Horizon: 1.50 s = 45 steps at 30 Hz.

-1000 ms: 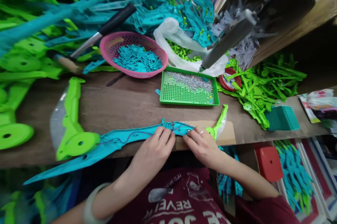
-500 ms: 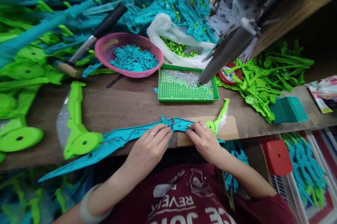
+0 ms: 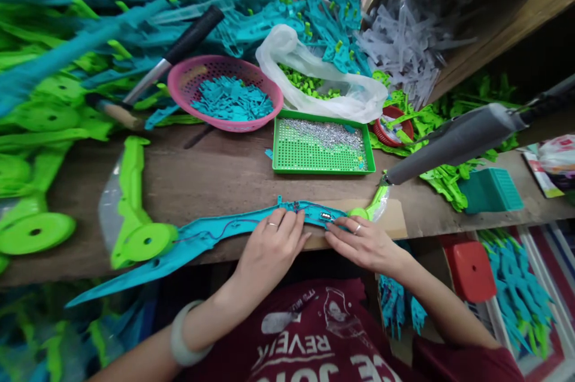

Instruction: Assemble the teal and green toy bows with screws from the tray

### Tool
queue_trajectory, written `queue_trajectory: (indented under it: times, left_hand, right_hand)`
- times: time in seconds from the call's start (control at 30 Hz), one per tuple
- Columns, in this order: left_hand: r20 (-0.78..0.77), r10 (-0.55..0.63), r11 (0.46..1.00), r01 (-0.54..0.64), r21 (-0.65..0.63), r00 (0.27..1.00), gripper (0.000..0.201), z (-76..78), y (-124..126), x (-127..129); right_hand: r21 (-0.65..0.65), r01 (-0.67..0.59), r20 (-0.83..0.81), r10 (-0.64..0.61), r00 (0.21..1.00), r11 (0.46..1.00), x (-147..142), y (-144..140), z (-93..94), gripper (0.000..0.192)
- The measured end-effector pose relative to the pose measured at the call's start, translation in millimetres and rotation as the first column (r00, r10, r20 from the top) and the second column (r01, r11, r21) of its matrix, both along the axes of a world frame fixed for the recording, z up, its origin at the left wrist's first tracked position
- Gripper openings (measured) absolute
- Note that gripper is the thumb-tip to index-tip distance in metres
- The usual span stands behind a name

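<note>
Pressing down on a long teal toy shell that lies along the near edge of the table, I keep my left hand flat on its middle, fingers spread and loosely open, gripping nothing. My right hand lies just beside it, open too, its fingertips touching the shell by a small black part set in it. A thin wire runs along the shell's inside. The shell's right end meets a lime piece resting on a strip of cardboard; its left end sits by a lime disc part.

A grey tool hangs at the right, its tip just above the lime piece. Behind the shell stands a green tray of small silver screws. Left of the tray is a pink basket of teal bits, and behind the tray a clear bag of lime pieces. Heaps of teal and lime parts fill the far table.
</note>
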<state>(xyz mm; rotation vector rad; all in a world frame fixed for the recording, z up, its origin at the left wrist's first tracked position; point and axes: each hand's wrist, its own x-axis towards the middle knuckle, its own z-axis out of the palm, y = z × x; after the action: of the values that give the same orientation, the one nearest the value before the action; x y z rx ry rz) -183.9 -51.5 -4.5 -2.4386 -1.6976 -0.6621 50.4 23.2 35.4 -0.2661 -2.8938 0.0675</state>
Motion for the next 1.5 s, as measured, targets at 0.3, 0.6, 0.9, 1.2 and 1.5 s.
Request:
queue_trajectory:
  times: [0.3, 0.6, 0.9, 1.2, 1.5]
  left_hand:
    - [-0.105, 0.016, 0.997, -0.008, 0.081, 0.994, 0.030, 5.9, 3.4, 1.2]
    - [-0.071, -0.051, 0.990, 0.060, 0.127, 0.996, 0.030, 7.6, 6.6, -0.9]
    - [0.018, -0.112, 0.985, 0.108, 0.138, 0.994, 0.029, 2.9, 8.4, -2.8]
    - [0.067, -0.129, 0.985, 0.120, 0.125, 0.989, 0.026, 2.3, 11.8, -3.6]
    - [0.138, -0.128, 0.988, 0.113, 0.109, 0.982, 0.021, -0.8, 10.8, -4.4]
  right_hand:
    - [-0.474, 0.252, 0.021, -0.276, 0.961, 0.844, -45.1, 52.6, 1.8, 0.008]
    - [-0.415, 0.294, 0.221, -0.218, 0.950, 0.861, -60.3, 49.5, 4.1, 0.019]
    - [-0.482, 0.391, 0.203, -0.334, 0.921, 0.784, -63.6, 39.4, 3.1, 0.016]
    - [-0.558, 0.408, 0.178, -0.376, 0.909, 0.723, -63.8, 32.5, 3.2, 0.016]
    - [-0.652, 0.337, 0.065, -0.393, 0.917, 0.679, -56.7, 30.3, -4.4, 0.017]
